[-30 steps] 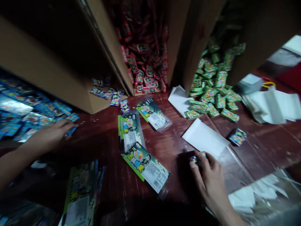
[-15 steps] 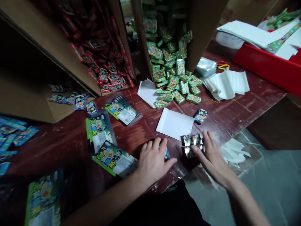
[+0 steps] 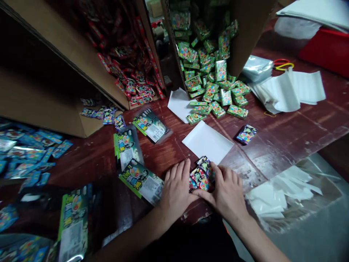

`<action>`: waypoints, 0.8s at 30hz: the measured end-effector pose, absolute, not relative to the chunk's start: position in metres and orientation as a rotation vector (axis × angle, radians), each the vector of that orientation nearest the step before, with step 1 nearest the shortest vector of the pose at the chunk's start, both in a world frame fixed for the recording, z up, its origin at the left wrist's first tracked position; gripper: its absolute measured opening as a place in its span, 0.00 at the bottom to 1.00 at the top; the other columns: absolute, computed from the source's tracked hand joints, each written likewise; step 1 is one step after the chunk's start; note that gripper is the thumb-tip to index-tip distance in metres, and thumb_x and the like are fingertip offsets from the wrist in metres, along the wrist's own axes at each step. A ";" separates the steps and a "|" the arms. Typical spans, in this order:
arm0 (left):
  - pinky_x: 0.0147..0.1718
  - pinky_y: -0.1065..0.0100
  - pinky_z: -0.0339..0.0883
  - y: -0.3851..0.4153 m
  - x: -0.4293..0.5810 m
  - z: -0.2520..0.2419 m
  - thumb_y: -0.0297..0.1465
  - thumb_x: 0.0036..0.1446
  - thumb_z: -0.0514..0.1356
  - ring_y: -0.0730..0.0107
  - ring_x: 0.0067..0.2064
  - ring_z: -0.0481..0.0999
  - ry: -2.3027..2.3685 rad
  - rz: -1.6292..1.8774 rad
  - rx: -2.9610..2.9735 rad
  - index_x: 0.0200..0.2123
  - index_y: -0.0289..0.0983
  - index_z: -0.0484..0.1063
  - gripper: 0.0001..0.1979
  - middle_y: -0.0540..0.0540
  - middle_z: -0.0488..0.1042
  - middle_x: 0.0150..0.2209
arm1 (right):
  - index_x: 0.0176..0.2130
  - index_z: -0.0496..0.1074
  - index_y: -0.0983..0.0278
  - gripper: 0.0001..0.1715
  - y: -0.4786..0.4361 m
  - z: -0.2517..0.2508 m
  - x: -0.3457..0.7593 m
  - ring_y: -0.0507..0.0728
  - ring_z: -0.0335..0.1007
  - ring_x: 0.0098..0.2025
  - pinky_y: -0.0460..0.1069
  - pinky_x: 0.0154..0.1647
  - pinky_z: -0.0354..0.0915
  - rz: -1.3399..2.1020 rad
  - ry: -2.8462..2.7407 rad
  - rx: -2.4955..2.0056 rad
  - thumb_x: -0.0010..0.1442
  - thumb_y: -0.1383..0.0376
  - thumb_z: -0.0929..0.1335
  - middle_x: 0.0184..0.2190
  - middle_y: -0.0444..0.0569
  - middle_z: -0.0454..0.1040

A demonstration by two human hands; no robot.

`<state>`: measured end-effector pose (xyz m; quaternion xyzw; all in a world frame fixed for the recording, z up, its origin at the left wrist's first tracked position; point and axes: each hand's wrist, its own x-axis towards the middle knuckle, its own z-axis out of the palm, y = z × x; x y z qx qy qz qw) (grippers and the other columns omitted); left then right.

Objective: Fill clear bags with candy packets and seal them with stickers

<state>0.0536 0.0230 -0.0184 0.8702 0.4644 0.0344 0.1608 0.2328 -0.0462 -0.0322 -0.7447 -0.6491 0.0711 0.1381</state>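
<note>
Near the front edge of the tabletop [image 3: 280, 145], a group of small boxes [image 3: 201, 176] is held between the two hands. By the left hand [image 3: 176, 185], with its fingers close together, the left side of the boxes is pressed. By the right hand [image 3: 229, 189] the right side is enclosed, its fingers being bent and its thumb laid across the front. Whether the two thumbs touch cannot be told clearly. Just behind the boxes a white sheet [image 3: 208, 142] is laid, and to its right a purple box [image 3: 247, 134] is placed. Flat printed packs [image 3: 141, 182] are spread to the left. Green boxes [image 3: 215, 92] are heaped at the mouth of a carton [image 3: 251, 36].
</note>
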 end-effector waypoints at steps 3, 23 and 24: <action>0.65 0.42 0.53 0.022 0.044 -0.019 0.63 0.42 0.65 0.39 0.70 0.52 1.242 0.125 2.515 0.72 0.35 0.37 0.66 0.30 0.49 0.71 | 0.65 0.61 0.62 0.49 -0.041 -0.029 0.230 0.71 0.66 0.47 0.65 0.45 0.64 0.229 -1.906 -2.069 0.58 0.34 0.62 0.49 0.63 0.70; 0.70 0.48 0.44 0.066 0.031 -0.009 0.52 0.56 0.64 0.53 0.73 0.48 0.641 -0.043 2.646 0.71 0.44 0.49 0.46 0.41 0.46 0.73 | 0.52 0.68 0.64 0.17 0.089 0.008 0.334 0.58 0.72 0.37 0.51 0.39 0.67 0.037 -1.881 -1.699 0.70 0.57 0.62 0.40 0.53 0.75; 0.70 0.49 0.43 0.067 0.032 -0.009 0.55 0.53 0.64 0.53 0.73 0.48 0.676 -0.008 2.623 0.72 0.40 0.45 0.52 0.38 0.46 0.73 | 0.50 0.69 0.63 0.14 0.060 0.010 0.332 0.57 0.71 0.35 0.51 0.37 0.67 0.052 -1.880 -1.685 0.68 0.58 0.65 0.37 0.50 0.75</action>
